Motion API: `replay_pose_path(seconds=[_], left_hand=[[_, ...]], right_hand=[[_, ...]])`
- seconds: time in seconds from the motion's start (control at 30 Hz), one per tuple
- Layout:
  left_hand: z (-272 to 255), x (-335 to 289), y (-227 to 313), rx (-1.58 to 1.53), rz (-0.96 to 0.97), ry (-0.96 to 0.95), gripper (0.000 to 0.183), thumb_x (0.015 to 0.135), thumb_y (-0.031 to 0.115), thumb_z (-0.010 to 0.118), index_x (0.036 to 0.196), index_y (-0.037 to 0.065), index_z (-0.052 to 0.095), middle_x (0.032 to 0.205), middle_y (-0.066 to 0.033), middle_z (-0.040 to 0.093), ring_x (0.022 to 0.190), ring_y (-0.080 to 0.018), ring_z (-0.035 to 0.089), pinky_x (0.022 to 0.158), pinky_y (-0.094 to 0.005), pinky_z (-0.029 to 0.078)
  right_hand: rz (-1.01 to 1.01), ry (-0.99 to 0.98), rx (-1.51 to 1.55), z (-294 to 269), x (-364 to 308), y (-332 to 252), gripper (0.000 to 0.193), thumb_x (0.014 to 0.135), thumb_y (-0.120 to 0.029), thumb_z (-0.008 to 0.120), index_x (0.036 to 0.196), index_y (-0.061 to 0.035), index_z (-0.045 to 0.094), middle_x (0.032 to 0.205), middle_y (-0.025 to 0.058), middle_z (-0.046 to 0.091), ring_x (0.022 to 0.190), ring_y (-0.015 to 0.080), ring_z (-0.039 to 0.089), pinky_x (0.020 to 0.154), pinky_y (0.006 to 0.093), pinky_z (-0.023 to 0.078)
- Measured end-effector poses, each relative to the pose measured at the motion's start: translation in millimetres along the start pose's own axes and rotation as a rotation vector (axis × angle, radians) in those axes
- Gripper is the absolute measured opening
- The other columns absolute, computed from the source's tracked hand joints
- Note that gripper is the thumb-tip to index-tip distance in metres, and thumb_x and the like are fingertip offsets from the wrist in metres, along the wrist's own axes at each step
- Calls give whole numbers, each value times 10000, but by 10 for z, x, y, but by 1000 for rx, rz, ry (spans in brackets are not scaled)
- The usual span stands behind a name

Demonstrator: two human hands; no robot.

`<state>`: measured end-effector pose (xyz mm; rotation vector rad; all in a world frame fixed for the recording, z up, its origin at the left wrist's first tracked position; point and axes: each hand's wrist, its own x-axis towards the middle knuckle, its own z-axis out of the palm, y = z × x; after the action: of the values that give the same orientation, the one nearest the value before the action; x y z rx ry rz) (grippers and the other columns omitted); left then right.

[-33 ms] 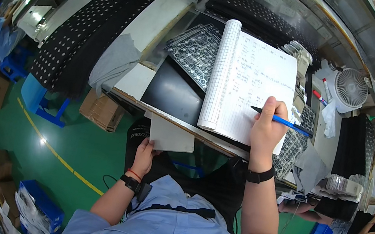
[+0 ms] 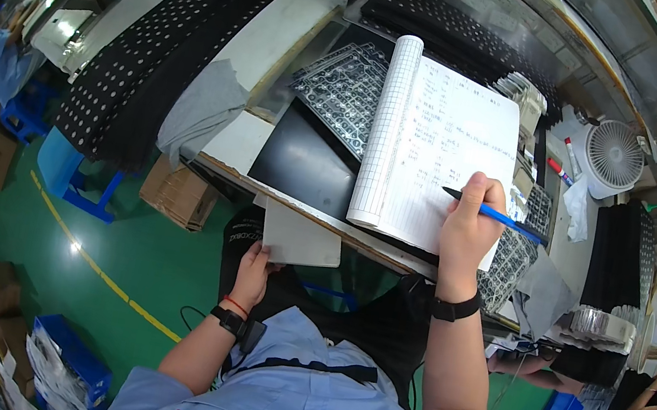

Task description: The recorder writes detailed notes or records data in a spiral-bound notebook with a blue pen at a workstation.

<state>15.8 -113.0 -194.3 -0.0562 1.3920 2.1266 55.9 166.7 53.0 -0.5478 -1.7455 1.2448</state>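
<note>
A lined notebook (image 2: 450,139) lies on the bench, its front pages folded back into a roll along the left side. Handwriting covers part of the page. My right hand (image 2: 470,226) rests on the page's lower right, fingers closed round a blue pen (image 2: 510,223). The pen's dark tip points left, close to the paper; contact cannot be made out. Below the bench edge, my left hand (image 2: 250,275) grips the near left corner of a flat pale grey panel (image 2: 300,240) with rounded corners, above my lap. Its far edge is hidden under the bench.
Patterned clear sheets (image 2: 339,93) and a black board (image 2: 305,166) lie beneath and left of the notebook. Dotted black strips (image 2: 155,43) cover the left bench. A white fan (image 2: 614,157) and a red marker (image 2: 560,170) are at right. Another person (image 2: 655,399) sits far right.
My right hand and the pen have shifted very slightly to the right over the page. My left hand and the panel have stayed in place.
</note>
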Motion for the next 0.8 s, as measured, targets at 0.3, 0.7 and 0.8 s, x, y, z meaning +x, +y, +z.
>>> replay_pose_path(seconds=[0.3,0.7,0.8], left_hand=[[13,-62,282,375,41,-51,237,999,223,482,1087,18,564,879,-40,621,753,-107,570,709,-255,450],[-32,-11,419,335,19,-121,282,1015,275,447,1105,36,567,891,-31,630,797,-101,586,733,-244,448],[-17,-31,450,362,54,-135,293,1017,295,441,1116,47,562,885,-24,630,800,-103,585,744,-241,447]], right_hand=[[-166,-9,-56,-189,-528,-103,104,923,-82,598,955,17,608,799,46,621,674,79,533,598,201,410],[-277,-134,-129,-572,-1092,-206,250,928,-184,584,1051,28,639,875,144,653,723,209,626,679,283,492],[-313,-171,-175,-676,-1129,-206,265,938,-212,589,1050,20,650,813,125,660,692,205,629,645,291,490]])
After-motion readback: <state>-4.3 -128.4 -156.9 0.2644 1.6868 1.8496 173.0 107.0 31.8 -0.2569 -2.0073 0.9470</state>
